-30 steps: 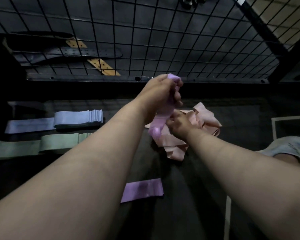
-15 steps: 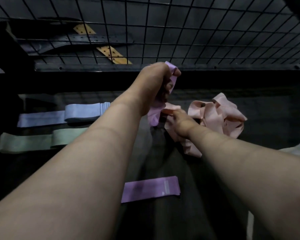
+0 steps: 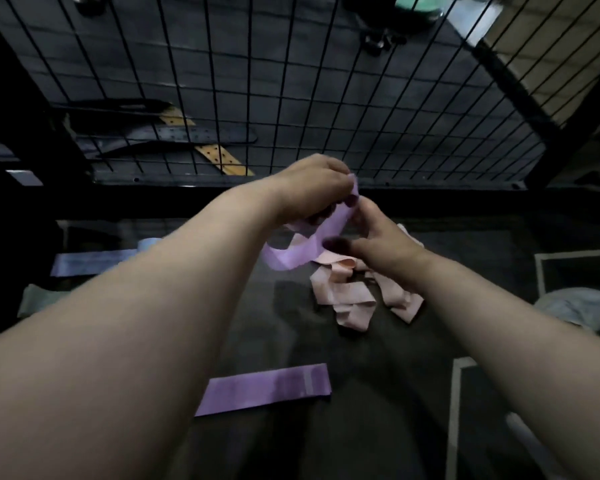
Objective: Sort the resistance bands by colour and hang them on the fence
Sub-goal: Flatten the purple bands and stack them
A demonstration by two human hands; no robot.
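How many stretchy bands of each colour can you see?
Purple: 2, the held band and the floor band
Blue: 1 blue band showing, partly behind an arm
Green: 1 green band showing
Pink: 1 pink pile, too tangled to count
Total: 4 bands plus the pile

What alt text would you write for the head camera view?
A left hand and right hand hold a purple resistance band before a black wire fence. Below lie a pile of pink bands, a flat purple band, and, at left, a blue band and a green band.
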